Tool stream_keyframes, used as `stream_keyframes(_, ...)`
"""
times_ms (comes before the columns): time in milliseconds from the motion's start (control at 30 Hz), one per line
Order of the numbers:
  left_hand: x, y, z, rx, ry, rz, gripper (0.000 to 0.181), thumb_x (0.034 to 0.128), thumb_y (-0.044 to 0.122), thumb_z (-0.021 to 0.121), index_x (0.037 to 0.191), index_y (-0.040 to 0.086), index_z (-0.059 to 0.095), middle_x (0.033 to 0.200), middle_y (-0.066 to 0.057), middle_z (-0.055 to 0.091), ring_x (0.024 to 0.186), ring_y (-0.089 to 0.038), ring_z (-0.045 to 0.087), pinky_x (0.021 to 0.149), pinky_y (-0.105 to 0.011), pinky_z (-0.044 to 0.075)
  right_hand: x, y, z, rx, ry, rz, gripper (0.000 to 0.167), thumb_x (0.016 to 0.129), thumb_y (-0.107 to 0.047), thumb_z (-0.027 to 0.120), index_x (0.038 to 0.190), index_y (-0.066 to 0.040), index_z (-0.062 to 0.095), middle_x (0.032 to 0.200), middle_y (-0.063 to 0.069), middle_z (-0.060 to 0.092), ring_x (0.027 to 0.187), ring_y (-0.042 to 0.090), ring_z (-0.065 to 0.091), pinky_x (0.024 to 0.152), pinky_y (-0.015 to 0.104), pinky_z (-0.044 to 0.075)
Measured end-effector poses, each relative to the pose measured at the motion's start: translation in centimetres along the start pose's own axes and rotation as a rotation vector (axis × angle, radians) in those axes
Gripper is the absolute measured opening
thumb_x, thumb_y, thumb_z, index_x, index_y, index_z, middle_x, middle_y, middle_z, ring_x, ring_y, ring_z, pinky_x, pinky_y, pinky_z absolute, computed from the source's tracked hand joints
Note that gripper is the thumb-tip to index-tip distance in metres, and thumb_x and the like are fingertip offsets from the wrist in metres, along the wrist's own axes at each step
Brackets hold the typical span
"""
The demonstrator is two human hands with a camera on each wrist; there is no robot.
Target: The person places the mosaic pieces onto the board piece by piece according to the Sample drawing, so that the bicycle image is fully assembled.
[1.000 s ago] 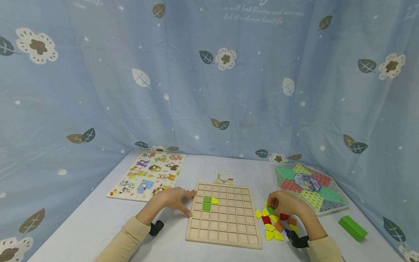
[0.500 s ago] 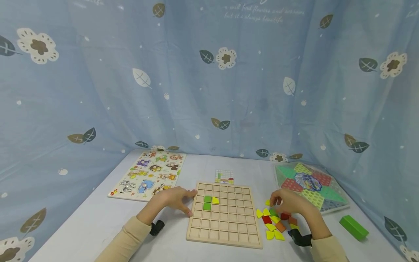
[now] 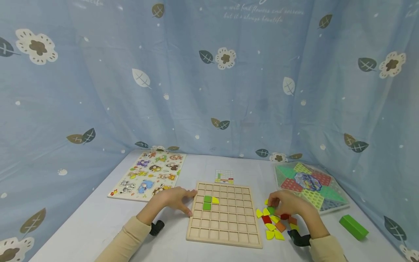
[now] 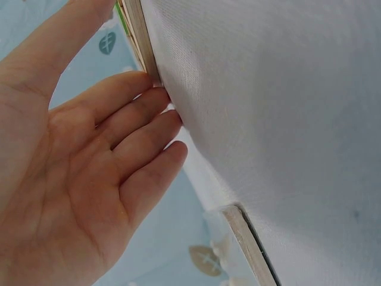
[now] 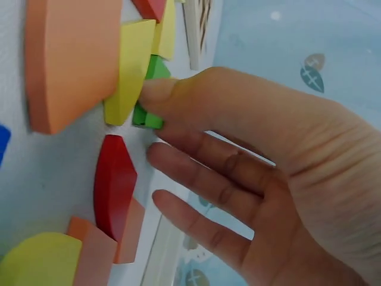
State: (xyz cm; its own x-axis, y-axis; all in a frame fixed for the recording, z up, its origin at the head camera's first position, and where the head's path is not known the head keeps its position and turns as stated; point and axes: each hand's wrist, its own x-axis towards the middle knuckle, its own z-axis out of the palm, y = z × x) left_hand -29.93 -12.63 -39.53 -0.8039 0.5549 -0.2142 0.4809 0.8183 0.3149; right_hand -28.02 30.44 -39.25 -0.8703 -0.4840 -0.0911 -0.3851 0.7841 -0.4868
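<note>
A square wooden grid board (image 3: pixel 229 229) lies in front of me, bearing two green squares (image 3: pixel 207 206) and a yellow quarter-circle (image 3: pixel 215 200). My left hand (image 3: pixel 175 199) rests its thumb and fingers against the board's left edge. In the left wrist view, the left hand's fingers (image 4: pixel 143 125) are extended and meet the board's side (image 4: pixel 140 42). At the loose pieces on the right, my right hand (image 3: pixel 288 202) pinches a green block (image 3: pixel 271 210). The right wrist view shows the thumb on that green block (image 5: pixel 156 68); the index fingertip is hidden.
Yellow (image 3: pixel 270 235), red (image 3: pixel 266 219) and orange pieces (image 3: pixel 280 226) lie around the right hand. A pattern card (image 3: pixel 224 176) sits behind the board. An animal puzzle (image 3: pixel 147 178) lies left; a boxed game (image 3: pixel 311 185) and green bar (image 3: pixel 353 227) lie right.
My right hand has shifted slightly among the loose pieces, and the green block at its fingertips has moved a little. The left hand stays at the board's edge.
</note>
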Motion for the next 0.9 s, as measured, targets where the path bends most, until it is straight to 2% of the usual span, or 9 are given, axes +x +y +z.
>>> stream_keyframes(133, -0.1, 0.0, 0.0, -0.013, 0.003, -0.008, 0.087, 0.0725, 0.048, 0.079, 0.146, 0.017, 0.044, 0.148, -0.004, 0.044, 0.135, -0.029, 0.04, 0.108, -0.044, 0.037, 0.1, 0.4, 0.0, -0.002, 0.015, -0.038, 0.019, 0.075, -0.006, 0.079, 0.09, -0.012, 0.068, 0.082, -0.003, 0.06, 0.074, 0.016, 0.053, 0.066, 0.025, 0.051)
stream_keyframes(367, 0.0, 0.0, 0.1, -0.014, 0.002, -0.002, 0.087, 0.0728, 0.05, 0.078, 0.146, 0.017, 0.044, 0.148, -0.003, 0.043, 0.135, -0.029, 0.04, 0.108, -0.045, 0.036, 0.1, 0.6, -0.2, 0.018, 0.056, -0.011, 0.021, 0.076, -0.009, 0.079, 0.093, -0.009, 0.068, 0.083, -0.002, 0.061, 0.074, 0.017, 0.054, 0.064, 0.024, 0.052)
stream_keyframes(667, 0.1, -0.1, 0.1, -0.02, 0.003, 0.002, 0.087, 0.0726, 0.049, 0.078, 0.146, 0.017, 0.044, 0.148, -0.004, 0.043, 0.135, -0.029, 0.04, 0.108, -0.045, 0.037, 0.8, -0.5, -0.4, 0.019, 0.151, -0.159, 0.018, 0.082, -0.015, 0.077, 0.097, -0.011, 0.067, 0.086, -0.006, 0.063, 0.077, 0.01, 0.058, 0.07, 0.025, 0.055)
stream_keyframes(900, 0.0, 0.0, 0.0, -0.009, -0.002, -0.01, 0.087, 0.0728, 0.05, 0.078, 0.147, 0.019, 0.044, 0.148, -0.004, 0.044, 0.134, -0.028, 0.041, 0.107, -0.044, 0.038, 1.6, -2.2, 1.0, 0.002, 0.23, -0.232, 0.017, 0.081, -0.013, 0.078, 0.095, -0.01, 0.068, 0.083, -0.006, 0.064, 0.073, 0.009, 0.06, 0.068, 0.024, 0.056)
